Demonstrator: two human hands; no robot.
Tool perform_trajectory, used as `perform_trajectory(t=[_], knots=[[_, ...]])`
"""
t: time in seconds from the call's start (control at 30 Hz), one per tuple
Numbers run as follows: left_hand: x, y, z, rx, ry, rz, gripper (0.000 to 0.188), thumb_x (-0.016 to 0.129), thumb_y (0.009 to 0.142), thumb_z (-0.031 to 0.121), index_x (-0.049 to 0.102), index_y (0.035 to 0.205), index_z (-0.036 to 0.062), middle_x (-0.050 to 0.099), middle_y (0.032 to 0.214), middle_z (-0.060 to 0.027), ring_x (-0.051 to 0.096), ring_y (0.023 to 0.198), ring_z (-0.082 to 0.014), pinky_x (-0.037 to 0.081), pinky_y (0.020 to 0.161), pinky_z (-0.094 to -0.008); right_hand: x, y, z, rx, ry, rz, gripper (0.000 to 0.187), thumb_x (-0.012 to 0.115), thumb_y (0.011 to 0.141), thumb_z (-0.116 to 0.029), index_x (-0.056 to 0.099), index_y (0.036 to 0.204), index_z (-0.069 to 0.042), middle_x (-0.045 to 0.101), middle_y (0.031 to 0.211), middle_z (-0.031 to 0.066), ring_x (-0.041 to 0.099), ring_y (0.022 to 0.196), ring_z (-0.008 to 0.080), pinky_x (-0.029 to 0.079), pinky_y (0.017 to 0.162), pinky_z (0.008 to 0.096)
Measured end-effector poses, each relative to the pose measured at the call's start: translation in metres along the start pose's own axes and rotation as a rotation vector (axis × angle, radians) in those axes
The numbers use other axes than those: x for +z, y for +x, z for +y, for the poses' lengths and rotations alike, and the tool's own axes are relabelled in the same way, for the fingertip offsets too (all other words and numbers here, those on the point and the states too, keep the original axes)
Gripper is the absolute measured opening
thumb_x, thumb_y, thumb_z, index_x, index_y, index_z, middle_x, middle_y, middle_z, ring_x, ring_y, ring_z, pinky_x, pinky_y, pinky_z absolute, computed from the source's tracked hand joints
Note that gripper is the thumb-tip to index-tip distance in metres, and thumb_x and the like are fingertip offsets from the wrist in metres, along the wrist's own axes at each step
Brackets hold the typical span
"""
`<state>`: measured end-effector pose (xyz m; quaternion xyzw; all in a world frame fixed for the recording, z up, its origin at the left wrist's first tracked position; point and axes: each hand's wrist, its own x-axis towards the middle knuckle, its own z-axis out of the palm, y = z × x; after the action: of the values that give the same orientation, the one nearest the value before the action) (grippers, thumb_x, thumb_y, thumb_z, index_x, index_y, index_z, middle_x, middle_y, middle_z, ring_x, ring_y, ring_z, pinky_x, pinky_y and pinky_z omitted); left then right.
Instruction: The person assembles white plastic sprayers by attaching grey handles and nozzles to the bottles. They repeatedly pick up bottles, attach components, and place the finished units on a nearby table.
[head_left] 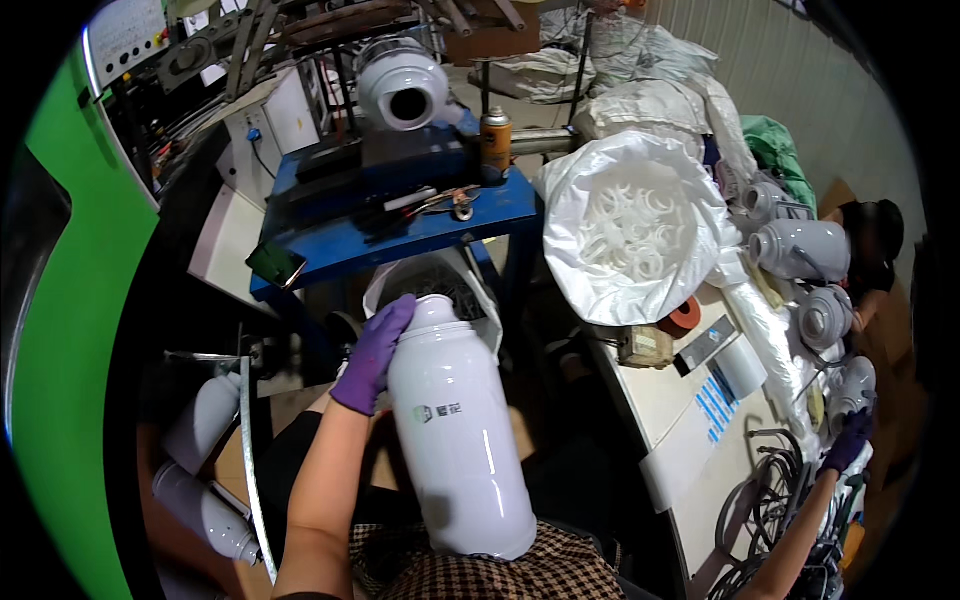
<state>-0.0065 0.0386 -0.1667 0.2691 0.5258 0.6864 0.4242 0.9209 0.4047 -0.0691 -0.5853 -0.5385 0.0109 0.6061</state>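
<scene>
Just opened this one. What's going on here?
The purple-gloved left hand steadies a large white flask near its neck, the base against the person's checked garment. The right hand, also gloved, is at a smaller flask far right; whether it grips it is unclear. A sack of white rings stands ahead, rightward.

- Large vessel [462,440]: glossy white shell, cylindrical body, stepped shoulder, narrower neck; small green-and-dark printed mark on the side. Pose, seen from here: tilted, base on the checked cloth [400,572] over the person's lap, neck pointing away and slightly left.
- Small vessel [857,382]: glossy white, partly covered, at far right, near similar white vessels [803,248].
</scene>
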Motion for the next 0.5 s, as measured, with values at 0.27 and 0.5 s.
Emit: perform_trajectory(t=[0.27, 0.5], knots=[[0.025, -0.008, 0.021, 0.099, -0.138, -0.143, 0.037, 0.053, 0.108, 0.034, 0.066, 0.124, 0.0028, 0.066, 0.119, -0.0041, 0.061, 0.107, -0.0121, 0.049, 0.098, -0.0287, 0.230, -0.291, -0.375, 0.705, 1.261, -1.126, 0.018, 0.061, 0.102, -0.021, 0.054, 0.117, -0.012, 0.047, 0.068, -0.0029, 0.050, 0.061, 0.0106, 0.044, 0.063, 0.0259], [0.049, -0.056, 0.083, 0.225, -0.002, -0.229, 0.053, 0.061, 0.101, 0.042, 0.062, 0.133, 0.0005, 0.065, 0.129, -0.0090, 0.060, 0.119, -0.0186, 0.047, 0.105, -0.0333, 0.299, -0.441, -0.524, 0.613, 1.346, -1.518, 0.044, 0.046, 0.106, -0.009, 0.041, 0.148, -0.002, 0.062, 0.108, 0.0111, 0.058, 0.068, 0.0118, 0.053, 0.070, 0.0247]])
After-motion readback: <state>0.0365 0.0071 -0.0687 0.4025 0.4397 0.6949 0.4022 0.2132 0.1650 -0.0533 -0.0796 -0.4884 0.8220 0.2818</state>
